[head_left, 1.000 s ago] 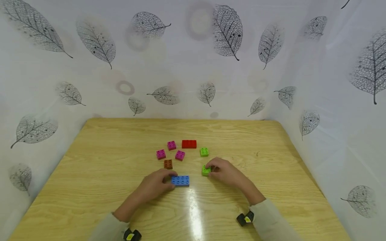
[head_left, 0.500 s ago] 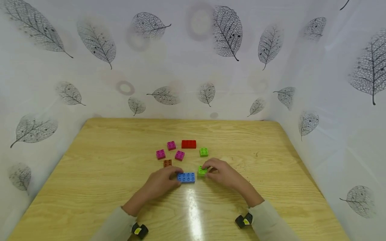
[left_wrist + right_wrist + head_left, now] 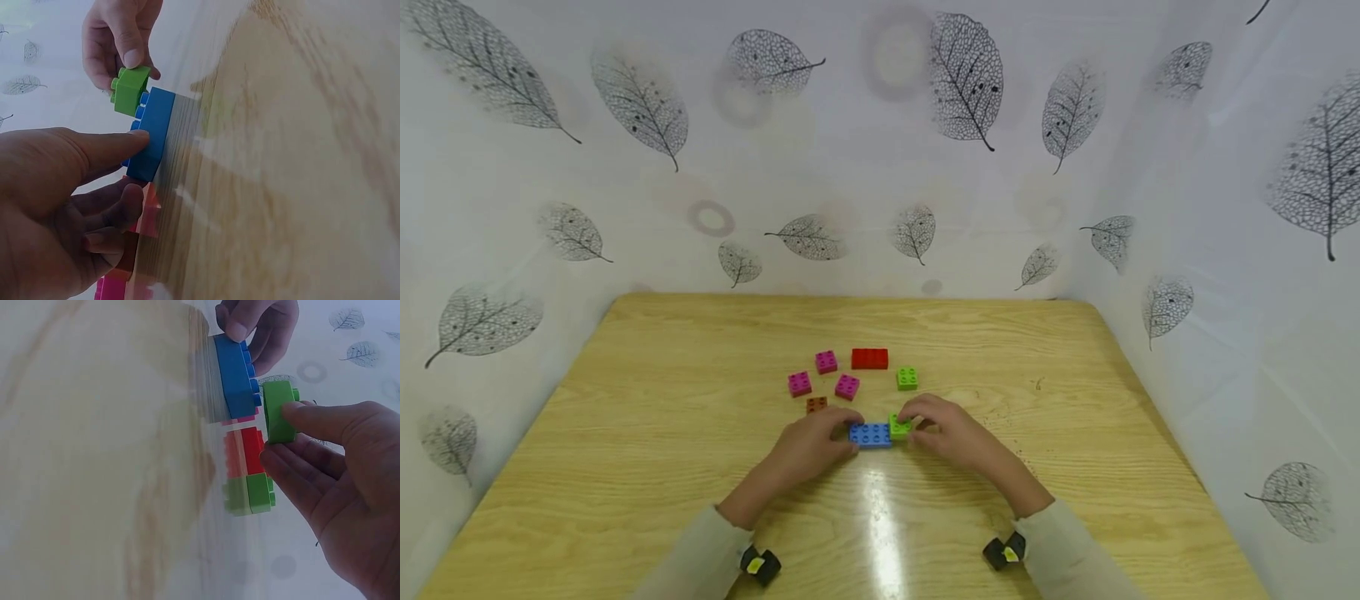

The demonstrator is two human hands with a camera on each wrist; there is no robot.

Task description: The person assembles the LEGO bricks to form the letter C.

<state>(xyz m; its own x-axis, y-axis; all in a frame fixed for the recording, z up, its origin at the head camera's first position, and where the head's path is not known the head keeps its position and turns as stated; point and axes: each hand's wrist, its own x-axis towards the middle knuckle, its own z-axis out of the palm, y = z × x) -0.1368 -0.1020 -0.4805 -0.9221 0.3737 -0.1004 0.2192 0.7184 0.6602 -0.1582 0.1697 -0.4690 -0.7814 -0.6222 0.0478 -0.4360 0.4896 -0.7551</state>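
About midway between the side edges of the surface (image 3: pixel 1022 358), the left hand (image 3: pixel 811 443) pinches the blue brick (image 3: pixel 871 436), fingers parted only by its breadth. The right hand (image 3: pixel 951 429) pinches a green brick (image 3: pixel 897 428) likewise, raised at the blue one's right end; I would align their corners before pressing.

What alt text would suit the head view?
A person's left grip holds a blue block, their right grip a green block at its end, over a wooden table. Three pink blocks, a red block, brown block and second green block lie beyond.
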